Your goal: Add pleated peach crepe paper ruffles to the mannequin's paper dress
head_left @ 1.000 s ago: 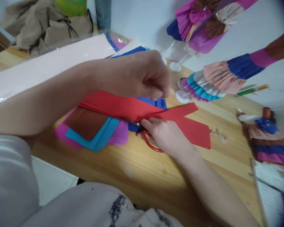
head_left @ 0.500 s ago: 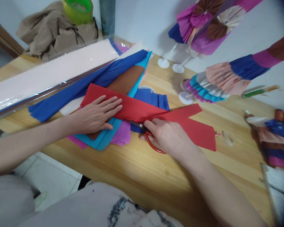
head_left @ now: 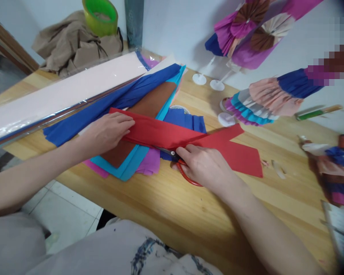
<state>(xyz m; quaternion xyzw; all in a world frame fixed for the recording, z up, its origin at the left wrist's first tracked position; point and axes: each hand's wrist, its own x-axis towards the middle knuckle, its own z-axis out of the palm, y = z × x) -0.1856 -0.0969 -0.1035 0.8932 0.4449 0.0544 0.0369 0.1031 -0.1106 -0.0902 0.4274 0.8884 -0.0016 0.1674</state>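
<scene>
A long piece of red crepe paper (head_left: 163, 130) lies slantwise over the stack, split into two strips at its right end. My left hand (head_left: 110, 130) is closed on its left end, the fingers bent together over the top; the thumb is hidden. My right hand (head_left: 203, 164) grips the red-handled scissors (head_left: 172, 153), whose dark blades lie along the paper's lower edge. Beneath the red paper are brown paper (head_left: 154, 99), light blue paper (head_left: 126, 170), purple paper (head_left: 149, 162) and folded blue paper (head_left: 186, 119).
Behind lie a blue paper strip (head_left: 74, 122) and a clear-wrapped pale pink pack (head_left: 65, 89). A green tape roll (head_left: 101, 17) sits on brown cloth (head_left: 74, 42). Ruffled paper dresses on stands (head_left: 266, 99) line the wall. A green-and-tan stick (head_left: 318, 113) lies at right.
My left hand has gone from lying flat on the red paper to closing on its left end. The right hand and scissors have hardly moved; the view has shifted slightly.
</scene>
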